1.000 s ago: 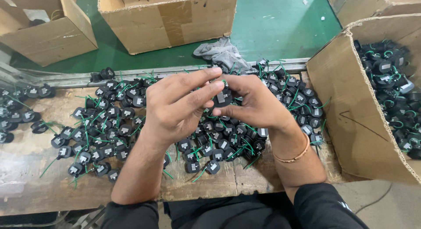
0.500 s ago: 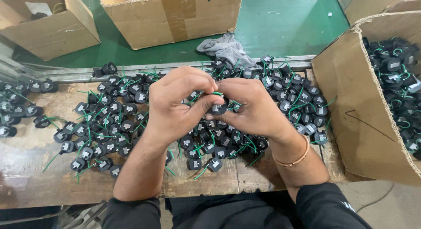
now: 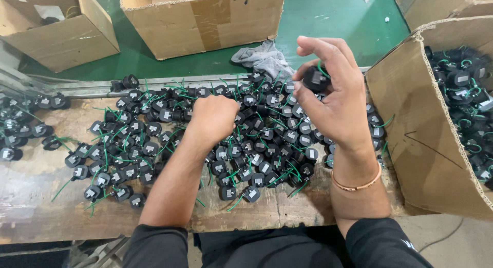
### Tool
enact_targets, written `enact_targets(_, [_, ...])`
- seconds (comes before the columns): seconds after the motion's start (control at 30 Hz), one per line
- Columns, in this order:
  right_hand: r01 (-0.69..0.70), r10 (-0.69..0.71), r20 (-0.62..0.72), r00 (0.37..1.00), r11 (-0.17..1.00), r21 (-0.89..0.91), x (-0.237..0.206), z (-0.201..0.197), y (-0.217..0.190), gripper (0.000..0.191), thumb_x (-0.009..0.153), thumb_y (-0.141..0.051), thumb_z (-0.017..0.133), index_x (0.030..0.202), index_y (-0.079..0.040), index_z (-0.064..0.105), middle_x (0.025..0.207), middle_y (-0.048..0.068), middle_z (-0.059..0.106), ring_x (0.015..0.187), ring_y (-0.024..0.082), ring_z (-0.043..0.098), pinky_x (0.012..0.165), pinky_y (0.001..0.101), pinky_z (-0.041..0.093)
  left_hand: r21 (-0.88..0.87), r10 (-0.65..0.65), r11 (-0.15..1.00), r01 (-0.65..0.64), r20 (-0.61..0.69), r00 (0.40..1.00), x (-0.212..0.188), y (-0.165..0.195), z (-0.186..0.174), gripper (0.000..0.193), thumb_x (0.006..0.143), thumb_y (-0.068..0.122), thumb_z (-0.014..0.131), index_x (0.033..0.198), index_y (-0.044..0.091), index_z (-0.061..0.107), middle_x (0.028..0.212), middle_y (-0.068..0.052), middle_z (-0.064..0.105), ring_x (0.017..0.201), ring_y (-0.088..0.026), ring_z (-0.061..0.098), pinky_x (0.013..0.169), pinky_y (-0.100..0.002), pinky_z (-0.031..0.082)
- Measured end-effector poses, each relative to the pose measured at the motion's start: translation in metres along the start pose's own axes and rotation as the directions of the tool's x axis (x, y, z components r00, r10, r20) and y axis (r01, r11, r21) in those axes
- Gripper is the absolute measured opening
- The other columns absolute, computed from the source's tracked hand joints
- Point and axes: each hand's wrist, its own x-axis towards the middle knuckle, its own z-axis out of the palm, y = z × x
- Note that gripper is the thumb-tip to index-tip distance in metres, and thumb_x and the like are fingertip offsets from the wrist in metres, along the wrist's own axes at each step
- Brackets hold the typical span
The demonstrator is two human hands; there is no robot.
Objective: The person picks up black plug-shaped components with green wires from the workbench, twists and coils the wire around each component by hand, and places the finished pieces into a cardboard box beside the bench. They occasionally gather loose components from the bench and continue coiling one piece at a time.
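A wide heap of small black round parts with green wires (image 3: pixel 267 139) covers the worn wooden bench (image 3: pixel 31 196). My right hand (image 3: pixel 334 98) is raised above the heap's right side, thumb and fingers closed on one black part with a green wire (image 3: pixel 314 78). My left hand (image 3: pixel 213 119) rests knuckles-up in the middle of the heap, fingers curled down among the parts; whether it grips one is hidden. A thin bangle (image 3: pixel 357 185) circles my right wrist.
An open cardboard box (image 3: pixel 416 134) at the right holds many of the same black parts. Two more cardboard boxes (image 3: pixel 205 21) (image 3: pixel 56 37) stand on the green floor beyond the bench. A grey rag (image 3: pixel 262 57) lies at the far edge.
My hands, held together over the heap, have separated. The right hand lifted up and right with one part; the left dropped onto the pile.
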Motion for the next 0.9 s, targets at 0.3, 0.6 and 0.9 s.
enact_targets(0.3, [0.005, -0.005, 0.093, 0.996, 1.0, 0.001, 0.001, -0.005, 0.003, 0.038, 0.09, 0.01, 0.073, 0.126, -0.001, 0.069, 0.12, 0.009, 0.066, 0.095, 0.015, 0.07, 0.085, 0.0288, 0.057, -0.052, 0.079, 0.995, -0.08, -0.024, 0.997, -0.019, 0.002, -0.033, 0.009, 0.071, 0.015, 0.074, 0.076, 0.019, 0.08, 0.078, -0.011, 0.074, 0.078, -0.033, 0.072, 0.068, -0.047, 0.056])
enact_targets(0.6, [-0.055, 0.032, 0.501, 0.865, 0.998, 0.031, 0.006, 0.006, 0.001, 0.075, 0.071, -0.013, 0.089, 0.138, -0.002, 0.057, 0.112, 0.009, 0.067, 0.097, 0.024, 0.063, 0.085, 0.0356, 0.054, -0.19, 0.25, 0.866, -0.463, -0.637, 0.729, -0.067, 0.02, -0.094, 0.005, 0.085, 0.008, 0.075, 0.089, 0.012, 0.073, 0.085, -0.003, 0.074, 0.081, -0.026, 0.072, 0.071, -0.039, 0.055])
enact_targets(0.9, [-0.023, -0.205, 0.553, 0.807, 0.926, 0.376, 0.001, 0.025, 0.01, 0.057, 0.081, -0.011, 0.088, 0.129, 0.001, 0.06, 0.123, 0.013, 0.065, 0.117, 0.027, 0.064, 0.103, 0.0385, 0.051, -0.129, 0.158, 0.799, -0.587, -0.898, 0.412, -0.064, 0.031, -0.089, 0.023, 0.084, -0.004, 0.08, 0.103, 0.007, 0.073, 0.097, -0.005, 0.074, 0.088, -0.023, 0.073, 0.087, -0.037, 0.06])
